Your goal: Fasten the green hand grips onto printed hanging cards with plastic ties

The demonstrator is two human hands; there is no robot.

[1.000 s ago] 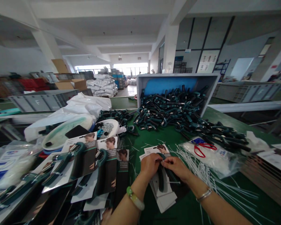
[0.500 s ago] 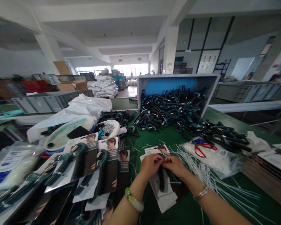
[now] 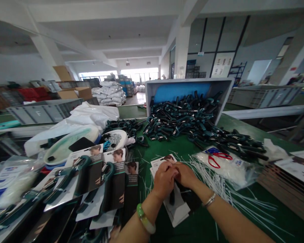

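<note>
My left hand (image 3: 164,179) is closed, its fingers curled over the top of a dark green and black hand grip strengthener (image 3: 172,199). Against it my right hand (image 3: 184,174) is closed too; what its fingertips pinch is hidden. One handle of the strengthener shows below the hands, lying on a small stack of printed backing cards (image 3: 178,216). Loose white cable ties (image 3: 218,185) spread over the table just right of my right hand. To the left, overlapping cards with hand grip strengtheners (image 3: 108,179) fixed on them lie in a pile.
A tipped grey crate (image 3: 190,81) spills a heap of hand grip strengtheners (image 3: 179,118). Red-handled scissors (image 3: 214,160) lie on a clear plastic bag (image 3: 234,173). A bowl of small metal parts (image 3: 116,140) stands left; stacked cards (image 3: 286,189) lie right.
My hands have drawn together and my left hand has turned, covering more of the hand grip strengthener. The white tie end that stuck out beside its handle no longer shows.
</note>
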